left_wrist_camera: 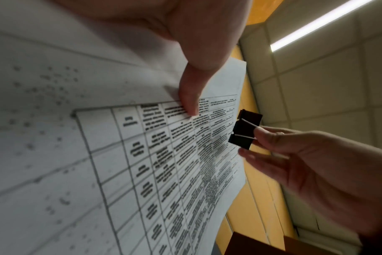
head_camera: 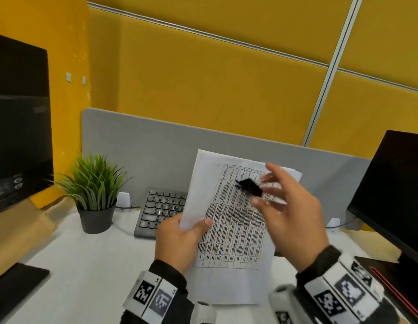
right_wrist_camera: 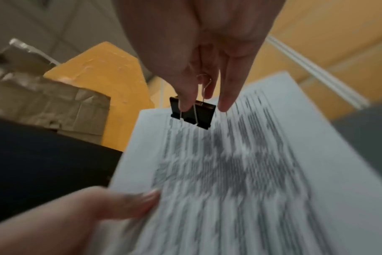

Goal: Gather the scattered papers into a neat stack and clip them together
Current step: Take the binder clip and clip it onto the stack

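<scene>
A stack of white papers (head_camera: pixel 229 230) printed with a table is held up above the desk, tilted towards me. My left hand (head_camera: pixel 180 242) grips its left edge, thumb on the front sheet (left_wrist_camera: pixel 189 103). My right hand (head_camera: pixel 289 211) pinches a black binder clip (head_camera: pixel 248 187) by its wire handles, in front of the upper part of the top sheet. In the left wrist view the binder clip (left_wrist_camera: pixel 245 129) is off the right edge of the papers (left_wrist_camera: pixel 142 155). In the right wrist view the binder clip (right_wrist_camera: pixel 193 113) hangs from my fingertips near the far edge of the papers (right_wrist_camera: pixel 229 172).
A grey keyboard (head_camera: pixel 159 210) lies behind the papers on the white desk (head_camera: pixel 86 265). A potted plant (head_camera: pixel 94 195) stands at the left. A black monitor (head_camera: pixel 18 122) is at far left and another monitor (head_camera: pixel 394 190) at right. A grey divider (head_camera: pixel 144 141) backs the desk.
</scene>
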`<action>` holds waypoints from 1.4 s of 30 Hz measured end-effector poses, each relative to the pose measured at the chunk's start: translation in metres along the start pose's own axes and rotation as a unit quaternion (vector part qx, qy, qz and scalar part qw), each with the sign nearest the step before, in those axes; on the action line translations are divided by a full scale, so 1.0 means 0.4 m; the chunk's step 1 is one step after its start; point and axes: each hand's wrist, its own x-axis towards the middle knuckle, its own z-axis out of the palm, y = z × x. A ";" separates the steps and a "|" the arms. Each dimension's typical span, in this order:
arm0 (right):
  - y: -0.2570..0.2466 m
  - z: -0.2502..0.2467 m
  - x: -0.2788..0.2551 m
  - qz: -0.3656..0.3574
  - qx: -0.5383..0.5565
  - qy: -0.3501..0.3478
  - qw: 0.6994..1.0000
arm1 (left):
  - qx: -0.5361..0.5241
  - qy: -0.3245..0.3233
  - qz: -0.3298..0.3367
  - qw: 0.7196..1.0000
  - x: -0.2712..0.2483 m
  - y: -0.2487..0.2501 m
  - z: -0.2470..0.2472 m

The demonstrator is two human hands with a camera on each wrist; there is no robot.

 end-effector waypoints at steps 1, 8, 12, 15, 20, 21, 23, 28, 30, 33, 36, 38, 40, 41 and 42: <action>-0.003 -0.018 0.018 -0.024 -0.057 0.019 0.998 | 0.013 0.004 0.013 1.000 -0.004 0.004 0.003; -0.054 -0.124 0.109 -0.081 -0.243 0.004 0.967 | 0.058 0.047 0.067 0.995 -0.025 0.028 0.012; -0.092 -0.169 0.142 -0.111 -0.305 -0.063 0.944 | 0.065 0.050 0.084 0.993 -0.033 0.035 0.011; -0.117 -0.190 0.162 -0.116 -0.321 -0.150 0.928 | 0.074 0.038 0.115 0.990 -0.035 0.041 0.008; -0.153 -0.214 0.208 -0.079 -0.279 -0.275 0.917 | 0.063 0.035 0.123 0.990 -0.032 0.058 -0.008; -0.157 -0.216 0.215 -0.066 -0.264 -0.298 0.915 | 0.054 0.034 0.121 0.991 -0.030 0.061 -0.012; -0.158 -0.221 0.219 -0.037 -0.185 -0.332 0.924 | 0.034 0.027 0.113 0.993 -0.026 0.062 -0.019; -0.113 -0.212 0.225 -0.023 -0.002 -0.229 0.973 | 0.031 -0.002 0.094 0.995 -0.020 0.062 -0.019; -0.098 -0.210 0.223 -0.036 -0.035 -0.270 0.961 | 0.029 -0.012 0.091 0.995 -0.022 0.068 -0.017; -0.096 -0.204 0.221 -0.027 -0.081 -0.347 0.934 | 0.001 -0.030 0.089 0.996 -0.022 0.071 -0.017; -0.103 -0.181 0.203 -0.018 -0.196 -0.379 0.904 | -0.003 -0.042 0.096 0.995 -0.026 0.076 -0.013; -0.109 -0.163 0.188 -0.020 -0.199 -0.362 0.910 | -0.007 -0.042 0.097 0.994 -0.030 0.082 -0.012; -0.113 -0.157 0.180 -0.027 -0.178 -0.334 0.925 | -0.014 -0.049 0.097 0.994 -0.032 0.088 -0.011; -0.117 -0.160 0.179 -0.027 -0.172 -0.322 0.931 | -0.018 -0.053 0.099 0.993 -0.035 0.094 -0.011; -0.122 -0.165 0.180 -0.024 -0.163 -0.315 0.935 | -0.021 -0.055 0.105 0.993 -0.038 0.100 -0.009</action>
